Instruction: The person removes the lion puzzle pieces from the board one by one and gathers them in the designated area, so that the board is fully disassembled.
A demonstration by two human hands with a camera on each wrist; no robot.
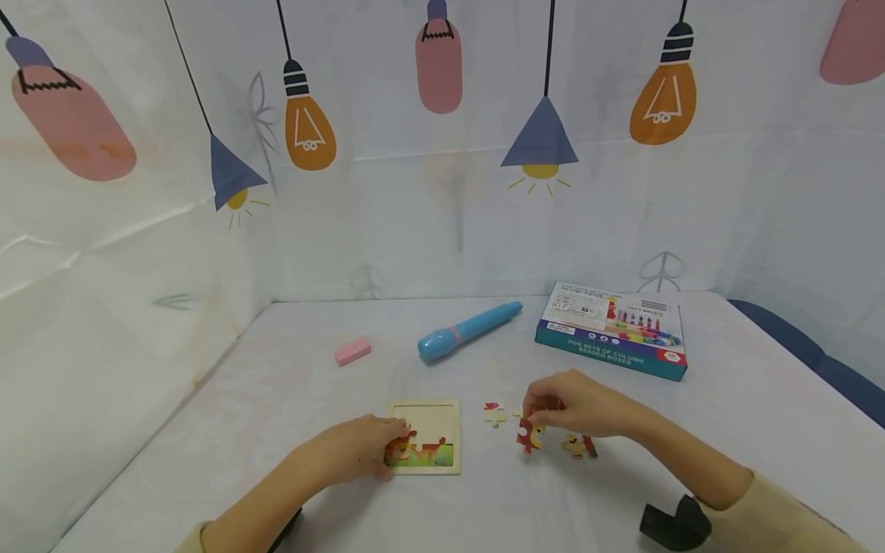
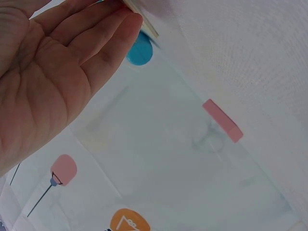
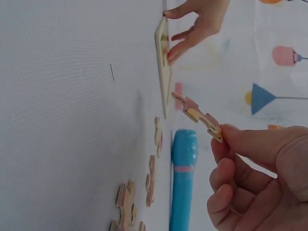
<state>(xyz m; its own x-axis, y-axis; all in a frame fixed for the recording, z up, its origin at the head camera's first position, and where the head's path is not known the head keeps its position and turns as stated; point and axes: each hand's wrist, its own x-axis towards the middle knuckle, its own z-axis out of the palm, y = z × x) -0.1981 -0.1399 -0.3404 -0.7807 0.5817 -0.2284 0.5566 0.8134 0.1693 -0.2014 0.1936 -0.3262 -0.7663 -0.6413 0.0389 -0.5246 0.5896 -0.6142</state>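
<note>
My right hand (image 1: 577,403) pinches a red and yellow jigsaw piece (image 1: 530,436) between thumb and fingertips; in the right wrist view the piece (image 3: 197,115) is held up off the table. My left hand (image 1: 359,449) rests on the left edge of a square wooden puzzle tray (image 1: 457,430), its fingertips over the fitted pieces. The lower part of the tray is filled with pieces (image 1: 432,455) in orange and green, and its upper part shows bare wood. Loose jigsaw pieces lie by my right hand, among them one with a red top (image 1: 494,413) and another (image 1: 579,445) below the hand.
Behind the tray lie a pink eraser-like block (image 1: 353,351) and a blue microphone-shaped object (image 1: 470,330). A boxed set (image 1: 611,330) labelled as column beaded boxes sits at the back right. A white curtain (image 1: 415,223) with printed lamps hangs behind the table.
</note>
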